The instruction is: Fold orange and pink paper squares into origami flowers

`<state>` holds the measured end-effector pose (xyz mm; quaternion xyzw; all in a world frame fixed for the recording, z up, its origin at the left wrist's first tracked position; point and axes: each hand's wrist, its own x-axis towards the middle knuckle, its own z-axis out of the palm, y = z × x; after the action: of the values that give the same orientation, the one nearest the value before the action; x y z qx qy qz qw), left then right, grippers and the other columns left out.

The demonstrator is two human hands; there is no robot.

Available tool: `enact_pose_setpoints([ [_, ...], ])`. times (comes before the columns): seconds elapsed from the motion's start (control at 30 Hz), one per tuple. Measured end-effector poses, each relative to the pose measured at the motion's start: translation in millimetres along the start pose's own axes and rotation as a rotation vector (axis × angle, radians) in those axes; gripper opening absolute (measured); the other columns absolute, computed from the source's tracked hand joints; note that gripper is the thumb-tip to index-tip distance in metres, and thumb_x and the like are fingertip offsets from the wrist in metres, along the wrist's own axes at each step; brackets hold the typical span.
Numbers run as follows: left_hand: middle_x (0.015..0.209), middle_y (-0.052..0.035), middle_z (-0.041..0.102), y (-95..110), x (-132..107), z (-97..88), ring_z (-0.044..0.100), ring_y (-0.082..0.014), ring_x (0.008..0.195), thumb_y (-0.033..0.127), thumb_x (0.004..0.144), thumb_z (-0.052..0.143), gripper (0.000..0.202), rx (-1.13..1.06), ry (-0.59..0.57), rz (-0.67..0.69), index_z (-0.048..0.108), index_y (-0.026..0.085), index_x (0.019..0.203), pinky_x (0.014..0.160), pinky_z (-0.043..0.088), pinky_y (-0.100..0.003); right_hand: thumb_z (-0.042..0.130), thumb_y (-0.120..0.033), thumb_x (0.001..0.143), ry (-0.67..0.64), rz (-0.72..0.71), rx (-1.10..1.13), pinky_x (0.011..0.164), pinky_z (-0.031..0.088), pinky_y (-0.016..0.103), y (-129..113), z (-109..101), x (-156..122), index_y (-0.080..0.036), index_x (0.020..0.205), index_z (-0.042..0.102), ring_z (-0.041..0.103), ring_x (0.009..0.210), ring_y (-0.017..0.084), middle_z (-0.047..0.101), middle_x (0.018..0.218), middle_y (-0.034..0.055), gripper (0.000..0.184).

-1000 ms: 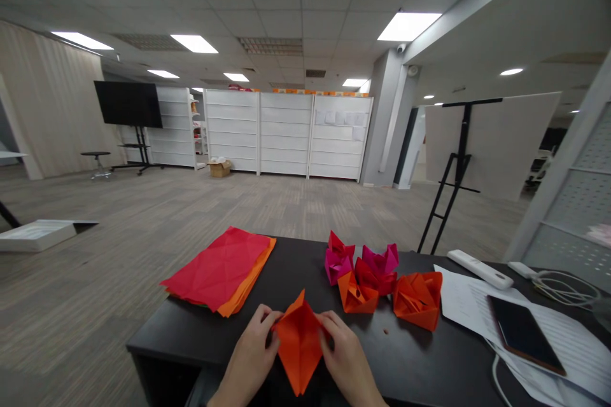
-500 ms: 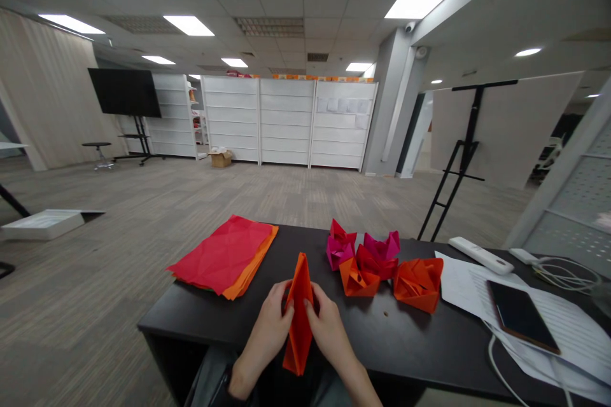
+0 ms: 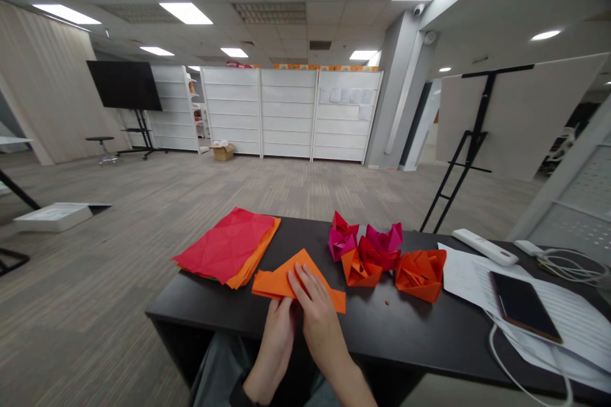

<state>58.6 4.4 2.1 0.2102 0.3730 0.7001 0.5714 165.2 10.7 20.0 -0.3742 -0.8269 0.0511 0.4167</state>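
A folded orange paper (image 3: 272, 282), peaked at the top with a strip along its lower edge, is held just above the front of the dark desk. Below it, my left hand (image 3: 279, 331) grips the lower edge, its fingertips partly hidden behind the paper and the other hand. Across the paper's face lie the fingers of my right hand (image 3: 319, 311), pressing it; the right thumb is hidden. To the right stand folded paper pieces: an orange one (image 3: 361, 269), a larger orange one (image 3: 421, 275), a red one (image 3: 379, 254) and magenta ones (image 3: 384, 238) behind.
A stack of red and orange paper sheets (image 3: 226, 245) lies at the desk's left. On the right are printed sheets (image 3: 468, 276), a phone (image 3: 524, 305), a white power strip (image 3: 484, 247) and white cables (image 3: 568, 264). The desk's front edge (image 3: 214, 324) is close to my lap.
The orange paper has turned from upright and edge-on to broad side facing me. My right hand has moved from its side onto its face; the left has shifted under the lower edge.
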Motion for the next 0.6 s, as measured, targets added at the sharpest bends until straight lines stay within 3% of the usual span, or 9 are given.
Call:
enact_pose_setpoints([
  [0.07, 0.114, -0.0139, 0.071, -6, -7, -3.9, 0.065, -0.0311, 0.115, 0.027, 0.074, 0.073, 0.032, -0.085, -0.008, -0.112, 0.067, 0.015, 0.103, 0.102, 0.050, -0.046, 0.037, 0.001, 0.089, -0.094, 0.025, -0.053, 0.115, 0.038, 0.051, 5, 4, -7, -0.021, 0.150, 0.039, 0.038, 0.142, 0.023, 0.046, 0.150, 0.0091, 0.065],
  [0.17, 0.115, -0.0145, 0.071, -2, -17, -21.4, 0.063, -0.0312, 0.118, 0.025, 0.070, 0.078, 0.041, 0.029, -0.047, -0.148, 0.065, 0.015, 0.107, 0.105, 0.047, -0.045, 0.038, 0.004, 0.085, -0.266, 0.025, -0.120, 0.115, 0.037, 0.053, 12, 6, -22, -0.020, 0.140, 0.053, 0.038, 0.142, 0.024, 0.047, 0.150, 0.0087, 0.062],
  [0.3, 0.132, -0.0162, 0.062, 22, -20, -55.7, 0.060, -0.0300, 0.122, 0.031, 0.069, 0.079, 0.071, 0.391, 0.017, 0.048, 0.049, 0.017, 0.133, 0.107, 0.044, -0.044, 0.037, 0.006, 0.082, -0.384, 0.024, -0.191, 0.115, 0.035, 0.051, 14, 1, -33, -0.020, 0.136, 0.057, 0.039, 0.142, 0.023, 0.048, 0.150, 0.0106, 0.064],
  [0.37, 0.131, -0.0165, 0.061, 34, -16, -69.9, 0.061, -0.0294, 0.120, 0.036, 0.073, 0.075, 0.076, 0.593, 0.043, 0.143, 0.041, 0.018, 0.139, 0.107, 0.043, -0.046, 0.035, 0.007, 0.080, -0.409, 0.033, -0.204, 0.116, 0.035, 0.050, 12, -3, -31, -0.020, 0.137, 0.056, 0.039, 0.141, 0.023, 0.048, 0.150, 0.0117, 0.067],
  [0.5, 0.119, -0.0146, 0.066, 40, 0, -86.3, 0.063, -0.0285, 0.115, 0.039, 0.081, 0.064, 0.057, 0.859, -0.032, 0.286, 0.046, 0.017, 0.130, 0.105, 0.043, -0.048, 0.036, 0.006, 0.079, -0.388, 0.033, -0.163, 0.118, 0.029, 0.054, 5, -13, -27, -0.021, 0.142, 0.050, 0.035, 0.144, 0.023, 0.045, 0.152, 0.0086, 0.070],
  [0.6, 0.119, -0.0144, 0.065, 37, 6, -88.8, 0.065, -0.0267, 0.113, 0.032, 0.084, 0.058, 0.046, 0.930, -0.118, 0.324, 0.048, 0.017, 0.127, 0.102, 0.047, -0.047, 0.040, 0.000, 0.086, -0.376, 0.045, -0.118, 0.118, 0.030, 0.053, 3, -20, -32, -0.025, 0.137, 0.054, 0.039, 0.142, 0.021, 0.049, 0.149, 0.0055, 0.058],
])
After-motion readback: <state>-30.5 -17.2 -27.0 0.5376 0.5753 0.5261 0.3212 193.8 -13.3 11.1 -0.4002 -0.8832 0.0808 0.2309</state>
